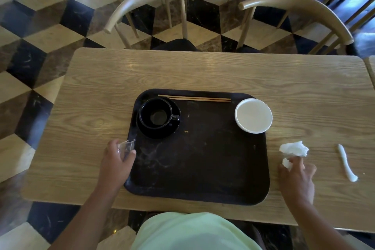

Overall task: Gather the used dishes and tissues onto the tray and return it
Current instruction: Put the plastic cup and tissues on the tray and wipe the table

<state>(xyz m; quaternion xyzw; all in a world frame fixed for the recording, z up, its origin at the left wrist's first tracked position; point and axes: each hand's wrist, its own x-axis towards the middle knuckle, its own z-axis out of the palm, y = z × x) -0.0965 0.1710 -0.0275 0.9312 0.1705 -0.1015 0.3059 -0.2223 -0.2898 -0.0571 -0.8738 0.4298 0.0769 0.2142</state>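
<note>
Wood table under black tray. My left hand curled round clear wrapper at tray's left edge; my right hand pinching crumpled tissue right of tray. On tray: cup, bowl, chopsticks.

The left forearm comes up from the lower left, bare, and slants toward the tray. The left hand sits at the tray's left edge, back up. Its fingers are curled round a crumpled clear wrapper and its thumb is at the rim. The right forearm rises from the lower right. The right hand is just right of the tray and apart from it, back up. Its fingertips pinch a white tissue, which sticks out beyond them on the far side.
</note>
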